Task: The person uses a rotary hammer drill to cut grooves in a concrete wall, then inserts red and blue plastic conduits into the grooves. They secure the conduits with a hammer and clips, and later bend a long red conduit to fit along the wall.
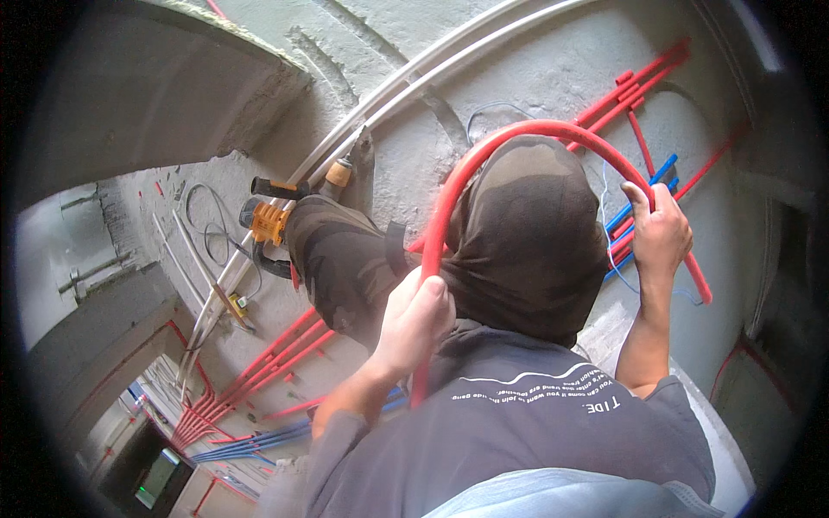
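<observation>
A red plastic conduit pipe [535,129] is bent into a wide arch around my raised knee in camouflage trousers. My left hand [419,318] is closed around the pipe on the near left side of the arch, close to my chest. Below that hand the pipe runs down in front of my grey shirt. On the other side my right hand [661,231] grips the pipe, its thumb pointing up along it. Past the right hand, the free end slants down to the right. The pipe appears to touch the trouser cloth at the knee.
Left of my leg lies a yellow-and-black power tool [269,221]. Long white pipes [380,110] cross the floor behind it. Red pipes [281,354] and blue pipes [246,449] run at lower left; more red pipes [635,93] lie at upper right. A grey cable [207,226] is coiled loosely.
</observation>
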`<act>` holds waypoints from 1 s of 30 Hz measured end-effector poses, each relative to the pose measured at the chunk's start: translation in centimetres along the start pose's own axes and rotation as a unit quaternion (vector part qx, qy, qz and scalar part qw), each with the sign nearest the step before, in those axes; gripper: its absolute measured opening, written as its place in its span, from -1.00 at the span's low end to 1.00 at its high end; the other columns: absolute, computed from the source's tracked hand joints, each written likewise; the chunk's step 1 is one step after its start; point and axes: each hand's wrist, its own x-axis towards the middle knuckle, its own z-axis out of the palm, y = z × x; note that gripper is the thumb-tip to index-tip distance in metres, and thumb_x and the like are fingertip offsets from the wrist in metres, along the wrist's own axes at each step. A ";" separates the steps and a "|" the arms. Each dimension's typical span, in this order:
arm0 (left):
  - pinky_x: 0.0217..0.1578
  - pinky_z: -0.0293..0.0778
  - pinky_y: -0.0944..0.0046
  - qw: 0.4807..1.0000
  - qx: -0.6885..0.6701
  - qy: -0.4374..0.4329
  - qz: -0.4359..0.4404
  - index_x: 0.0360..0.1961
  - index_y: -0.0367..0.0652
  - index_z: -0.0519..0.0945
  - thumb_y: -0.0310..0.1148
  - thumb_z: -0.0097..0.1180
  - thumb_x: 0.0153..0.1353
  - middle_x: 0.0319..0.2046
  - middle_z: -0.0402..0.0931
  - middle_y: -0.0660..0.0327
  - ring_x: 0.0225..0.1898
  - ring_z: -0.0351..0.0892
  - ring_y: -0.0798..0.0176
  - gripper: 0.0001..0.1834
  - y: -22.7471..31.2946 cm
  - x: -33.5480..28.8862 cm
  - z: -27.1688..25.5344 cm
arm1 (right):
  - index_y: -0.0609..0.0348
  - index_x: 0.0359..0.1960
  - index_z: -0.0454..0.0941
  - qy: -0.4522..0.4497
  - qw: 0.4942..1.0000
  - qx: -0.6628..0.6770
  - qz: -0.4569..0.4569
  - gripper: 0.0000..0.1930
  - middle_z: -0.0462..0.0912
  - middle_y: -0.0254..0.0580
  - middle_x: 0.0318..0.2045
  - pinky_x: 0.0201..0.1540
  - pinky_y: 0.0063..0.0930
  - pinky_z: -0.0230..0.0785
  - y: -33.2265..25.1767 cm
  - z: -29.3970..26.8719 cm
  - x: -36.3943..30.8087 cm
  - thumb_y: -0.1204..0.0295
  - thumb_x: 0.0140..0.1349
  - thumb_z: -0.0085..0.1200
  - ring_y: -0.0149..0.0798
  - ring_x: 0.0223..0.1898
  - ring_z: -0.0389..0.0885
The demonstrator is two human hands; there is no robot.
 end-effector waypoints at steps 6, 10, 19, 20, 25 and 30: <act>-0.66 0.19 0.33 1.000 -0.021 0.011 -0.002 -0.29 -0.10 0.39 0.02 -0.04 0.61 -0.67 0.31 0.23 -0.71 0.22 0.35 -0.58 -0.6 -0.6 -0.6 | 0.14 -0.36 0.56 0.008 1.000 -0.008 -0.023 -0.46 0.67 0.05 -0.41 -0.30 0.13 0.40 0.3 -0.5 -0.5 -0.16 0.34 0.25 0.29 -0.32 0.65; -0.69 0.18 0.32 0.998 0.055 0.000 -0.020 -0.30 -0.10 0.43 0.05 0.02 0.57 -0.68 0.33 0.29 -0.72 0.24 0.38 -0.56 3.2 1.7 -2.1 | 0.14 -0.35 0.57 -0.003 0.999 0.008 -0.037 -0.46 0.67 0.06 -0.42 -0.30 0.14 0.40 2.1 -1.1 2.0 -0.16 0.36 0.23 0.28 -0.32 0.66; -0.64 0.25 0.38 0.985 0.174 -0.012 -0.012 -0.26 -0.10 0.52 0.13 0.03 0.57 -0.56 0.44 0.31 -0.64 0.35 0.42 -0.52 5.7 2.4 -2.5 | 0.05 -0.42 0.66 0.039 0.982 0.067 -0.170 -0.45 0.67 -0.08 -0.45 -0.32 -0.03 0.47 5.5 0.3 6.6 -0.24 0.21 0.27 0.10 -0.37 0.68; -0.63 0.27 0.39 0.977 0.213 -0.017 0.010 -0.21 -0.11 0.56 0.14 0.01 0.58 -0.52 0.47 0.32 -0.62 0.38 0.44 -0.51 6.1 3.0 -3.7 | 0.04 -0.46 0.66 0.073 0.966 0.068 -0.238 -0.41 0.66 -0.10 -0.49 -0.35 -0.07 0.48 5.1 0.2 8.1 -0.30 0.19 0.25 0.07 -0.40 0.69; -0.60 0.23 0.42 0.919 0.388 0.034 0.062 -0.16 -0.12 0.58 0.19 -0.05 0.61 -0.50 0.38 0.45 -0.57 0.31 0.54 -0.46 12.7 4.5 -2.6 | 0.05 -0.51 0.55 0.035 0.917 0.149 -0.368 -0.47 0.59 -0.13 -0.58 -0.44 -0.13 0.45 -2.8 1.0 10.2 -0.16 0.22 0.33 -0.02 -0.52 0.66; -0.61 0.12 0.44 0.860 0.479 0.090 0.149 -0.30 -0.07 0.51 0.24 -0.01 0.57 -0.59 0.28 0.52 -0.62 0.21 0.57 -0.43 13.0 2.5 -7.5 | 0.05 -0.29 0.59 0.123 0.847 0.112 -0.504 -0.86 0.65 -0.14 -0.41 -0.26 -0.13 0.53 -1.7 2.9 14.8 0.43 0.11 0.25 0.00 -0.31 0.71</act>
